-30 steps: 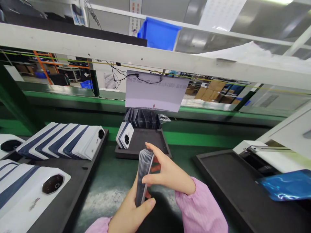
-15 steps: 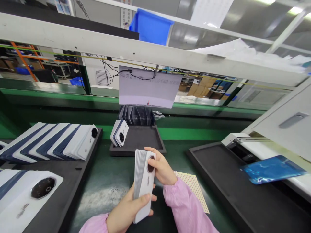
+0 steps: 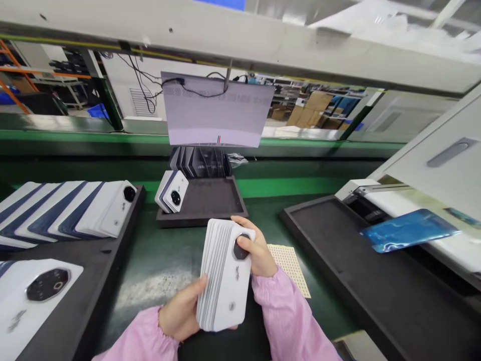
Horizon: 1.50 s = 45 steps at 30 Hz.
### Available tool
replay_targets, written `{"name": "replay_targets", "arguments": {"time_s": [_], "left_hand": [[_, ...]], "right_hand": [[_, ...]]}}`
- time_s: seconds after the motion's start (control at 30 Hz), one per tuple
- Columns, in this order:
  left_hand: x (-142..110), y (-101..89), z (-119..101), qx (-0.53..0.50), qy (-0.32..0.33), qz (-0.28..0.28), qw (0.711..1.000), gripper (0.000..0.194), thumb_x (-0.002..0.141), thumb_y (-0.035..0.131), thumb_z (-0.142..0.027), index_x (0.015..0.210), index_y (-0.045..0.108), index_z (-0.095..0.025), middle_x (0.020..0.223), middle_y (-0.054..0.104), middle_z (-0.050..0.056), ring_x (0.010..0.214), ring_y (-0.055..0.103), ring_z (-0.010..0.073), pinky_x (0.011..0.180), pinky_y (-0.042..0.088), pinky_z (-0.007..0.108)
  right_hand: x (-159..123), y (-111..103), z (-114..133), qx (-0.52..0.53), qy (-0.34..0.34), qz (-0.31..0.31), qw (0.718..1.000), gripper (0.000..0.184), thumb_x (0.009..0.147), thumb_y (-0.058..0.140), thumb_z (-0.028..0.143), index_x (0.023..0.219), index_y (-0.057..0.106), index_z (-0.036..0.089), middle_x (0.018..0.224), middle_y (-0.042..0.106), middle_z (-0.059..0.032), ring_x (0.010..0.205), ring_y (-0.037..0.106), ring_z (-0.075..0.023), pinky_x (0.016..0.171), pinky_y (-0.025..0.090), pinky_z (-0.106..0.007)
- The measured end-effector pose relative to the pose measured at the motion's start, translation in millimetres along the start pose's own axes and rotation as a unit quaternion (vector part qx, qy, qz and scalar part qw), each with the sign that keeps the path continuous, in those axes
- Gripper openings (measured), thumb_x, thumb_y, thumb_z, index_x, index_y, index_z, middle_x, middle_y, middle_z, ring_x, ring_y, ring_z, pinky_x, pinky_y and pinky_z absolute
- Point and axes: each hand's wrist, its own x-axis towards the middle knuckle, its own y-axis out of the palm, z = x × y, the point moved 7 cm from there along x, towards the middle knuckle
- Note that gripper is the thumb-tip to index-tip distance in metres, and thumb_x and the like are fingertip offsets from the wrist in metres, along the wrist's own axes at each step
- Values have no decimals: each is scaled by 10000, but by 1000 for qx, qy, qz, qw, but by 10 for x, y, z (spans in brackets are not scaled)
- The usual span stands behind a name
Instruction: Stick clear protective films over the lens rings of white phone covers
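A stack of white phone back covers (image 3: pixel 223 276) with a dark camera hole near the top is held between both hands above the green bench. My left hand (image 3: pixel 182 316) cups the stack's lower left edge, fingers wrapped under it. My right hand (image 3: pixel 255 248) grips the upper right corner, thumb over the camera hole. Both wrists wear pink sleeves. The top cover faces me.
A black tray (image 3: pixel 124 210) on the left holds overlapping white and blue covers. A smaller black tray (image 3: pixel 221 203) behind the hands carries two covers and dark sleeves. A wide black tray (image 3: pixel 338 260) lies right, by a white machine with a blue film (image 3: pixel 408 230). A perforated card (image 3: pixel 289 263) lies under my right arm.
The stack has turned from edge-on to face-on, tilting back toward me. Both hands kept hold of it. The camera has tipped downward.
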Motion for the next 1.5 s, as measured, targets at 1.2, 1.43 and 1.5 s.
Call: {"name": "replay_targets", "arguments": {"time_s": [1.2, 1.43, 1.5], "left_hand": [[-49, -158, -372, 314, 164, -234, 905, 496, 708, 709, -274, 1165, 537, -188, 1146, 641, 85, 1068, 575, 268, 893, 453, 363], [-39, -152, -440, 347, 184, -243, 887, 372, 696, 719, -283, 1034, 601, -182, 1054, 690, 68, 1010, 610, 251, 870, 468, 318], [-8, -144, -375, 297, 168, -198, 919, 401, 681, 736, -274, 1046, 597, -185, 1011, 703, 70, 950, 632, 251, 806, 494, 318]], "right_hand": [[-89, -40, 171, -135, -100, -7, 986, 582, 623, 747, 305, 1149, 506, 247, 928, 656, -21, 810, 630, -193, 757, 487, -317], [-228, 130, 265, -106, -111, 96, 983, 850, 563, 797, 350, 1290, 367, 264, 1169, 599, -85, 1079, 574, -261, 939, 416, -402], [-242, 218, 167, -42, -48, 172, 983, 1161, 433, 840, 437, 1384, 191, 281, 1221, 561, -108, 1102, 559, -300, 928, 414, -447]]}}
